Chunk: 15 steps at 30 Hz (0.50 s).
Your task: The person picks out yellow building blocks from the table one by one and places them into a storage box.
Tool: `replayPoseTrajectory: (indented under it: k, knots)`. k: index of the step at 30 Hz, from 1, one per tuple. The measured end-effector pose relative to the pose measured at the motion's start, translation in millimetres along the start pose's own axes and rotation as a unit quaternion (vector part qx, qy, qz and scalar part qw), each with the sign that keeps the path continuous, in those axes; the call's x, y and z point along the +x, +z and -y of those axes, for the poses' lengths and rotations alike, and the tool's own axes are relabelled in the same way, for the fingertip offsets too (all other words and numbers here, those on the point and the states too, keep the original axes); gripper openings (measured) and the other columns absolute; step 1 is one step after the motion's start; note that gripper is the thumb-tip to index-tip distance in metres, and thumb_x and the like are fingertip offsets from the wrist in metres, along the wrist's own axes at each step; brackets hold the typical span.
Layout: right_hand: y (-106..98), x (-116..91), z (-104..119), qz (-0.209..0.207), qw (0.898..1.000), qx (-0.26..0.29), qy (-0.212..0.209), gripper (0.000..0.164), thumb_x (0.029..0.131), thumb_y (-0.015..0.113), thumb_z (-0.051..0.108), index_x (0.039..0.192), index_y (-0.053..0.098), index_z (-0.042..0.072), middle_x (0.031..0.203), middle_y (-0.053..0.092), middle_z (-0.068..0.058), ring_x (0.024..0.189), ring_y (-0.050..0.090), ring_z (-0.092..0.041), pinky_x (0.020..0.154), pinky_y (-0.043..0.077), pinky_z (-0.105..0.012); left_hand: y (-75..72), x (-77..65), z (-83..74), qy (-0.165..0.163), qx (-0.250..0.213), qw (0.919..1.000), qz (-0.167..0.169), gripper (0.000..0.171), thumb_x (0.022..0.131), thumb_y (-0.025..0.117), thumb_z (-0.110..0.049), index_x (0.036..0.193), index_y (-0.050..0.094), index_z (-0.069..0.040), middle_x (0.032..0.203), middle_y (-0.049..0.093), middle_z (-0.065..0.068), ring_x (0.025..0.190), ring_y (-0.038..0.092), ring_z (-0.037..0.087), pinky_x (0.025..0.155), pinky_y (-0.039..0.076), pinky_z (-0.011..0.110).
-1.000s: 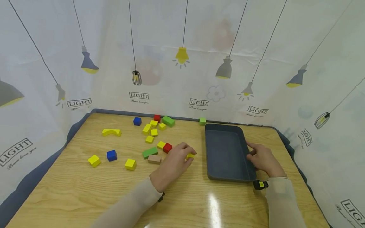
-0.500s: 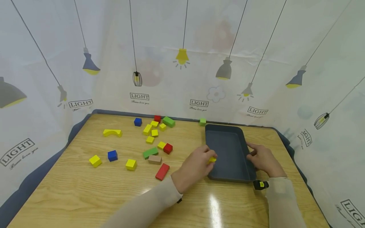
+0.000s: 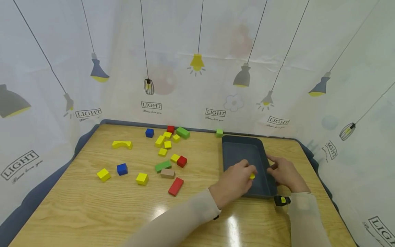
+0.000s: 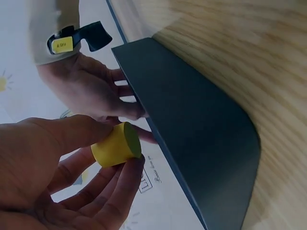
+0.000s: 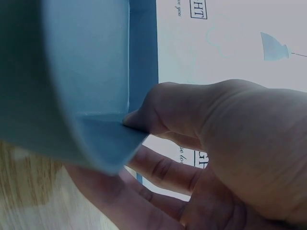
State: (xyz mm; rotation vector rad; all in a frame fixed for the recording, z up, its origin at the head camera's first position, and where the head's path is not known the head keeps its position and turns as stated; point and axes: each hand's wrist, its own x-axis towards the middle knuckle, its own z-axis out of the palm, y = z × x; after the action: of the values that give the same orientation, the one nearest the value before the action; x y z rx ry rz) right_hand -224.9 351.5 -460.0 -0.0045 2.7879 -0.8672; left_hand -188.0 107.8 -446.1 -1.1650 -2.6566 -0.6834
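Note:
Between thumb and fingertips my left hand (image 3: 232, 181) pinches a yellow cylinder block (image 4: 115, 146), whose round end faces the tray in the left wrist view. In the head view that hand is over the front part of the dark grey tray (image 3: 242, 151), and only a bit of the cylinder shows past the fingers. My right hand (image 3: 285, 173) grips the tray's right wall. Its thumb lies over the rim on the inside and its fingers are outside and below, as the right wrist view shows. No block is visible on the part of the tray floor in sight.
Left of the tray, several blocks lie scattered on the wooden table (image 3: 77, 206), among them a red slab (image 3: 176, 186), a brown block (image 3: 167, 173) and a yellow arch (image 3: 122, 144). A light green cube (image 3: 219, 133) sits behind the tray. Printed cloth (image 3: 185, 68) walls the table's back and sides.
My left hand has carried the yellow cylinder rightward from the table to over the tray, uncovering the red slab. The right hand and the tray have stayed in place.

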Motion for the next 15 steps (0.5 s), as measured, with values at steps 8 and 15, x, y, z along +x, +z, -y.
replayPoseTrajectory:
  k: [8,15]
  knots:
    - [0,3,-2,0.002,1.0,0.006,0.001,0.067,0.096,0.061,0.008,0.157,0.033,0.012,0.115,0.064,-0.026,0.064,0.062,-0.024,0.055,0.057,-0.037,14.2,13.0,-11.5,-0.012,-0.005,0.9994,0.034,0.026,0.095,0.072,-0.019,0.12,0.067,-0.02,0.105,0.056,-0.006,0.079,0.051,-0.001,0.064,0.044,0.008]
    - [-1,2,-3,0.001,1.0,0.017,-0.003,0.067,0.096,0.061,0.006,0.157,0.033,0.01,0.115,0.064,-0.027,0.063,0.062,-0.023,0.055,0.057,-0.037,22.9,16.3,-13.4,-0.022,0.0,0.9986,0.048,0.028,0.094,0.073,-0.02,0.121,0.067,-0.02,0.107,0.057,-0.005,0.082,0.053,0.002,0.066,0.046,0.011]
